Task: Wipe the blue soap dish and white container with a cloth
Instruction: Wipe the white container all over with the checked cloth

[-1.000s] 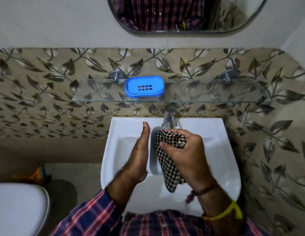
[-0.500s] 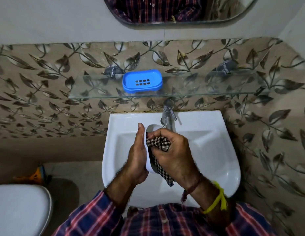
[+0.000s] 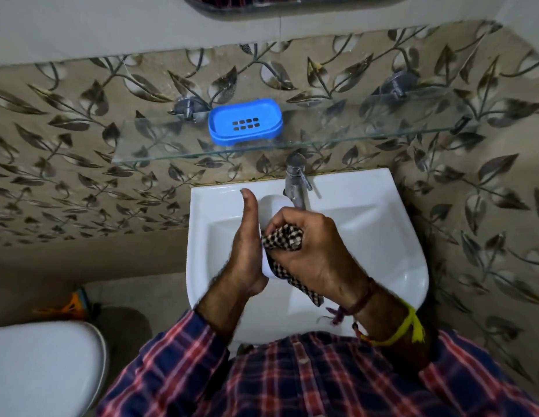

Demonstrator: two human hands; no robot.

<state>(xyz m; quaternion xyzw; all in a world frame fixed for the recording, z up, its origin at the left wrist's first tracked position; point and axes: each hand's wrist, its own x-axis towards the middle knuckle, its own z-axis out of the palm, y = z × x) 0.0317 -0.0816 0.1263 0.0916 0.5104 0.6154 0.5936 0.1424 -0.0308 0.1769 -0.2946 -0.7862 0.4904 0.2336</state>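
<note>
Over the sink I hold the white container (image 3: pixel 272 206) between both hands; only its rounded top and a strip of its side show. My left hand (image 3: pixel 247 251) holds it from the left, thumb up. My right hand (image 3: pixel 310 251) grips a bunched black-and-white checked cloth (image 3: pixel 284 239) and presses it against the container's right side; a tail of cloth hangs below. The blue soap dish (image 3: pixel 245 121) with drain slots sits on the glass shelf (image 3: pixel 322 136) above, untouched.
A steel tap (image 3: pixel 295 182) stands just behind the container at the back of the white sink (image 3: pixel 367 236). A white toilet lid (image 3: pixel 42 368) is at the lower left. A mirror edge (image 3: pixel 262 10) runs along the top, above the leaf-patterned tiles.
My right hand has slid the cloth down and bunched it tighter against the container. The view has tilted down, so the shelf and the sink sit higher in frame.
</note>
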